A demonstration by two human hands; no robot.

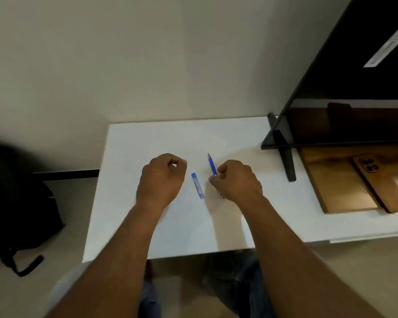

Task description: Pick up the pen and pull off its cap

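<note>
My right hand grips a blue pen-like tool whose pointed tip sticks up and away from me over the white table. A small flat blue case lies on the table between my hands, just left of my right fingers and not touched. My left hand hovers left of the case with its fingers curled into a loose fist, thumb against the forefinger. Whether it pinches something tiny I cannot make out.
A dark monitor on a black stand fills the right side. Under it lie a wooden board and a phone in a brown case. A black backpack sits on the floor at the left.
</note>
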